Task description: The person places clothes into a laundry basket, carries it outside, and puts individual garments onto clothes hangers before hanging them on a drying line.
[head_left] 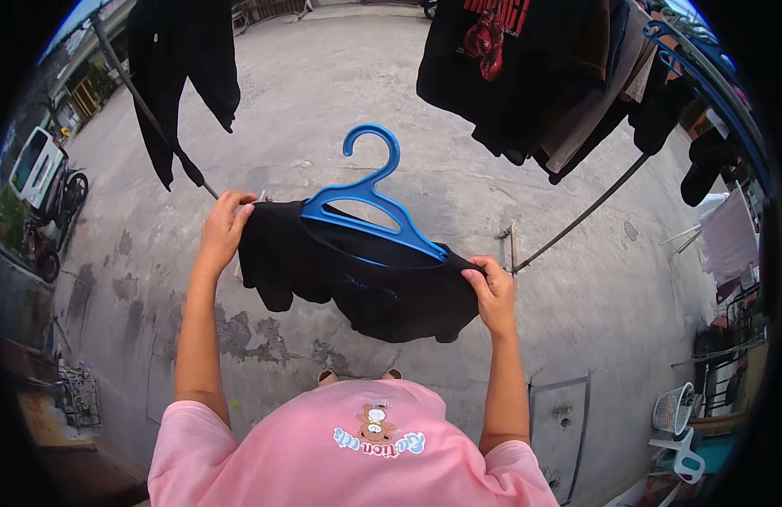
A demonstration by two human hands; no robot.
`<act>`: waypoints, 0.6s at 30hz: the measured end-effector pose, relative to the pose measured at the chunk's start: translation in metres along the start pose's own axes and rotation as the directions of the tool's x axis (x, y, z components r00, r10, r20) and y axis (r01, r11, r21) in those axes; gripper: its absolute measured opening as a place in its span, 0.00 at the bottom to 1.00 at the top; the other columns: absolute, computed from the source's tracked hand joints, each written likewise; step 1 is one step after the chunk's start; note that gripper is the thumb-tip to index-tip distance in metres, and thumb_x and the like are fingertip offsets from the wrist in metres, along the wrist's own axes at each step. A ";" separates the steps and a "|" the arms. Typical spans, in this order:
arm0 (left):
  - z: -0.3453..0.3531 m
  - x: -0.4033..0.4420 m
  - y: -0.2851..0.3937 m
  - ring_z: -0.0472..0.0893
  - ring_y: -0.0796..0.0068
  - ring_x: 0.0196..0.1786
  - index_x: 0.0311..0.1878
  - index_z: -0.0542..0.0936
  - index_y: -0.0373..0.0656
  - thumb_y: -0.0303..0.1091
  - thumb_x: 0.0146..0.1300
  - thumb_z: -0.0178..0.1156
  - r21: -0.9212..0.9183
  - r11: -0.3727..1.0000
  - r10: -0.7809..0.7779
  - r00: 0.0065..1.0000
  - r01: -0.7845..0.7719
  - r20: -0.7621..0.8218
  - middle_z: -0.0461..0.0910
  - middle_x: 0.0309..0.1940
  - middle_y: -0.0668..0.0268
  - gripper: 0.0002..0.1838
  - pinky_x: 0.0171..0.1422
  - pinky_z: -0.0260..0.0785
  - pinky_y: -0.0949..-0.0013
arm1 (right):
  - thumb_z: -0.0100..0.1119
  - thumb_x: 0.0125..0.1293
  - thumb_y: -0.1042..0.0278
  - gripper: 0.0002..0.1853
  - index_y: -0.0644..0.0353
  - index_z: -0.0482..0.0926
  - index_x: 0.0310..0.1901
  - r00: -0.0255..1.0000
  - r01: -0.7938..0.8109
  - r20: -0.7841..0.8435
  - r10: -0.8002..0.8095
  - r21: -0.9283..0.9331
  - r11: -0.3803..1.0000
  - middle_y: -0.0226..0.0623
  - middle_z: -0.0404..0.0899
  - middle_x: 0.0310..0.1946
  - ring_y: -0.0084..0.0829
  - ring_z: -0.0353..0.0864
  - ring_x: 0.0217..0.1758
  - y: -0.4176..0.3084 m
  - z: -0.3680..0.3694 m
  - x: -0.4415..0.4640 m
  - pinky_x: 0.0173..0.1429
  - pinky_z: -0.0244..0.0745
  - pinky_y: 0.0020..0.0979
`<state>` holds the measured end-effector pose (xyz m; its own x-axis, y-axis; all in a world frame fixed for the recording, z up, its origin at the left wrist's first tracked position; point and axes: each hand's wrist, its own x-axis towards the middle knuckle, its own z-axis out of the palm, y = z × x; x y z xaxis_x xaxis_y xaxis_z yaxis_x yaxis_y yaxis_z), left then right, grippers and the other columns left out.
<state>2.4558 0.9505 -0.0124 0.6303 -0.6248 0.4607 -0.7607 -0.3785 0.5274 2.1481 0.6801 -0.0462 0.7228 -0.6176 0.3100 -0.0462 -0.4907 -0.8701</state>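
Note:
A black shirt (391, 300) is stretched out between my hands in front of me. The blue plastic hanger (366, 196) sits inside its neck opening, with the hook standing up above the collar. My left hand (226, 228) pinches the shirt's shoulder on the left side. On the right side, my right hand (492, 291) grips the other shoulder, thumb on top. Both hands are closed on the cloth, and neither touches the hanger.
Black trousers (184, 68) hang at the upper left, and dark clothes (526, 76) hang at the upper right from a rack with metal poles (581, 215). A white basket (674, 407) and a white plastic chair (685, 456) are at the lower right. Motorbikes stand far left.

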 end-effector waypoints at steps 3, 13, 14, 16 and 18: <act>0.025 -0.002 0.019 0.71 0.58 0.47 0.42 0.74 0.39 0.38 0.57 0.56 0.102 0.993 0.038 0.984 -0.056 0.171 0.73 0.40 0.58 0.14 0.53 0.62 0.65 | 0.58 0.56 0.72 0.08 0.66 0.75 0.36 0.999 0.031 -0.030 -0.031 0.004 0.999 0.39 0.78 0.28 0.28 0.75 0.30 0.005 0.002 0.001 0.36 0.68 0.25; 0.032 0.026 0.027 0.69 0.58 0.42 0.37 0.70 0.36 0.36 0.54 0.57 0.034 0.994 0.105 0.994 -0.104 -0.016 0.71 0.33 0.58 0.13 0.47 0.61 0.64 | 0.61 0.50 0.74 0.25 0.60 0.70 0.52 0.952 -0.293 0.266 0.152 0.646 0.705 0.32 0.72 0.47 0.25 0.68 0.53 -0.001 -0.030 -0.012 0.59 0.60 0.28; 0.031 0.033 0.025 0.69 0.58 0.42 0.37 0.70 0.36 0.36 0.54 0.57 0.058 0.988 0.141 0.990 -0.140 -0.017 0.71 0.34 0.58 0.13 0.47 0.62 0.64 | 0.61 0.50 0.75 0.25 0.60 0.70 0.52 0.953 -0.294 0.254 0.168 0.629 0.719 0.33 0.72 0.47 0.25 0.68 0.52 -0.001 -0.026 -0.011 0.59 0.60 0.28; 0.030 0.036 0.028 0.69 0.57 0.45 0.38 0.71 0.36 0.35 0.55 0.57 0.098 0.989 0.109 0.994 -0.108 -0.010 0.71 0.35 0.57 0.13 0.49 0.62 0.63 | 0.61 0.51 0.77 0.24 0.59 0.70 0.53 0.966 -0.252 0.197 0.165 0.609 0.752 0.33 0.72 0.47 0.25 0.69 0.52 -0.002 -0.020 -0.008 0.58 0.62 0.28; 0.031 0.044 0.024 0.69 0.56 0.45 0.39 0.71 0.36 0.35 0.55 0.57 0.099 0.986 0.142 0.988 -0.135 -0.060 0.71 0.35 0.57 0.13 0.49 0.62 0.63 | 0.59 0.51 0.80 0.22 0.57 0.72 0.50 0.979 -0.201 0.146 0.142 0.595 0.778 0.33 0.73 0.44 0.24 0.70 0.49 -0.013 -0.018 0.007 0.54 0.66 0.26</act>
<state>2.4606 0.8927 -0.0018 0.5244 -0.6300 0.5727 -0.8505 -0.3565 0.3867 2.1416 0.6710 -0.0251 0.8018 -0.5845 0.1241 0.2289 0.1086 -0.9674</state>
